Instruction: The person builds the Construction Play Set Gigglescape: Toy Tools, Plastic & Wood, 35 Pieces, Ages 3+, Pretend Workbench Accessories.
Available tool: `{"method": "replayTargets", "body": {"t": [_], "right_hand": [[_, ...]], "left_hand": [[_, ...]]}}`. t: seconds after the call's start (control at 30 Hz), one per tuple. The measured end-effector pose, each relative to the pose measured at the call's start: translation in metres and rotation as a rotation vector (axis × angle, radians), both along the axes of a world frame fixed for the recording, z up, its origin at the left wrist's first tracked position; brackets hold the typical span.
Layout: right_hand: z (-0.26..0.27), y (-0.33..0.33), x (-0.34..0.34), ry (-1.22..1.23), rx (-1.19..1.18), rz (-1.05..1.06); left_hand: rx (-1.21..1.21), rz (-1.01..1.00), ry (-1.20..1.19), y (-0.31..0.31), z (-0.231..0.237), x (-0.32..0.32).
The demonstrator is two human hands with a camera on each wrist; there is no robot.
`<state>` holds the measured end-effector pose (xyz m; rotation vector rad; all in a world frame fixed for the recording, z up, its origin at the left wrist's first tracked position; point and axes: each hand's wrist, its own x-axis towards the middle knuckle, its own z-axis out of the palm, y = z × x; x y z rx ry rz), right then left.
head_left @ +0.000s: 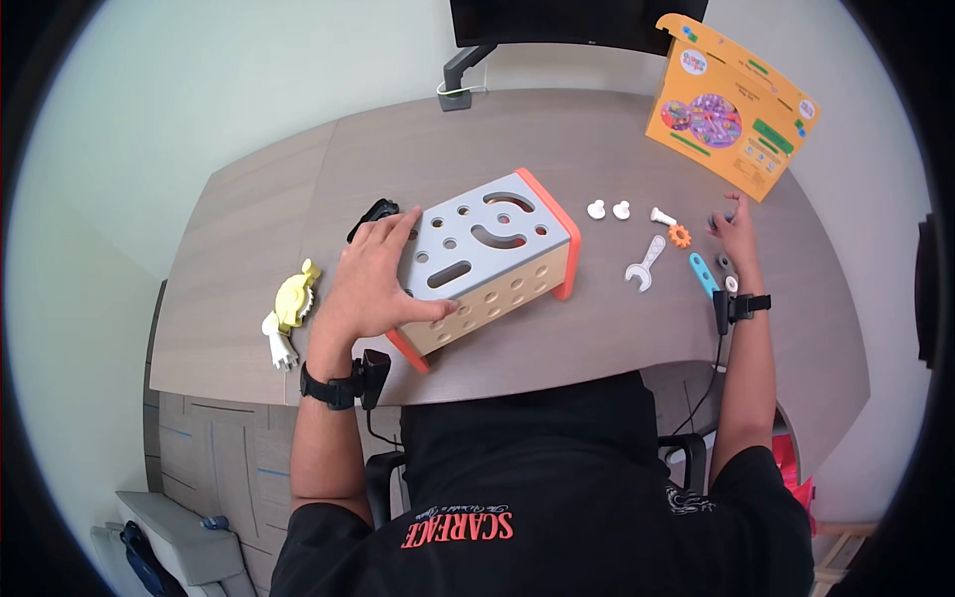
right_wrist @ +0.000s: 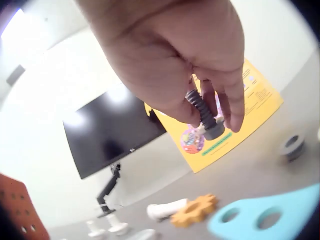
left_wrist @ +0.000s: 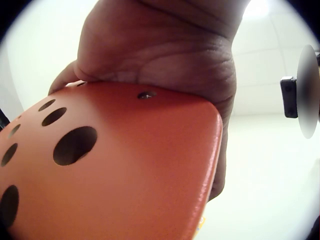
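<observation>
A yellow saw [head_left: 293, 301] lies at left, beside the box [head_left: 482, 237], whose near end a person's left hand [head_left: 368, 286] grips, thumb spread well away from the fingers and pressed to the side panel. With only that end held, an uneven push could swivel the box on the table [head_left: 497, 370]. Two white bolts [head_left: 596, 210] [head_left: 621, 210], a wrench [head_left: 648, 263] and an orange gear [head_left: 679, 236] sit right of it. At far right, above the table, the right hand [head_left: 738, 241], partly closed, pinches a grey bolt [right_wrist: 204, 111] in its fingertips; a loose pinch could drop it among the parts, and a low-swinging wrist could knock the blue strip [head_left: 702, 273].
</observation>
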<state>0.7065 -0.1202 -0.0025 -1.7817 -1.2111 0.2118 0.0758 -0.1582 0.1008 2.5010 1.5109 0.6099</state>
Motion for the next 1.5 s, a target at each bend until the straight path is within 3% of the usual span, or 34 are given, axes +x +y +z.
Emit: {"method": "replayTargets", "body": {"t": [0.07, 0.17, 0.27, 0.37, 0.47, 0.6, 0.8, 1.13, 1.23, 1.5], "right_hand": [[0.026, -0.014, -0.055, 0.34, 0.099, 0.125], [0.034, -0.019, -0.082, 0.231, 0.011, 0.223], [0.048, -0.035, -0.113, 0.34, -0.073, 0.348], [0.051, -0.046, -0.145, 0.126, -0.15, 0.517], [0.066, -0.07, -0.187, 0.263, -0.287, 0.605], [0.081, -0.1, -0.222, 0.548, -0.495, 0.927], [0.057, -0.112, -0.273, 0.475, -0.42, 1.217], [0.045, -0.096, -0.312, 0.442, -0.242, 1.1], [0.046, -0.095, -0.321, 0.047, -0.025, 0.867], [0.037, -0.086, -0.33, -0.299, 0.089, 0.508]], "left_hand": [[-0.002, -0.002, -0.004, 0.0, 0.0, 0.0], [-0.021, 0.004, -0.009, 0.0, 0.001, 0.0], [-0.024, 0.011, -0.017, -0.004, 0.0, 0.009], [-0.019, 0.011, -0.01, -0.004, 0.001, 0.009], [-0.007, 0.004, -0.013, -0.004, -0.001, 0.009], [-0.009, 0.001, -0.022, -0.005, -0.002, 0.009], [0.007, -0.014, -0.042, -0.004, -0.001, 0.01], [-0.008, -0.017, -0.002, -0.005, -0.001, 0.013], [-0.024, -0.014, 0.041, -0.005, 0.002, 0.012], [-0.032, -0.027, 0.047, -0.002, -0.001, 0.01]]}}
